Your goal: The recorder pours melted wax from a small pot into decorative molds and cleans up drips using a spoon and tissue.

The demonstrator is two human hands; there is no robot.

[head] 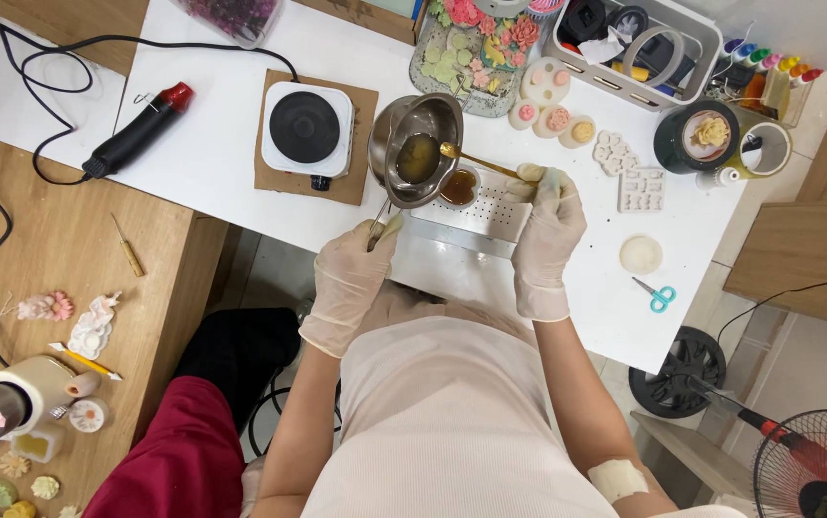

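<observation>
The gloved left hand (351,278) was raised over the white table (212,144), its fingers closed on the handle of a tilted steel pouring pot (418,149). The gloved right hand (546,230) was held beside it, fingers pinched on a gold spoon (476,161) reaching into the pot. A small mould (459,187) of amber liquid sat below on a perforated metal tray (495,206). A hot plate (306,128) stood just left.

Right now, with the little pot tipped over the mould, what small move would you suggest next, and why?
Probably tilt the metal pot a touch further with the left hand. Its spout sits over the small heart-shaped mould, amber liquid remains in the pot, and the gold spoon in the right hand reaches to the lip, placed to guide the flow.
</observation>
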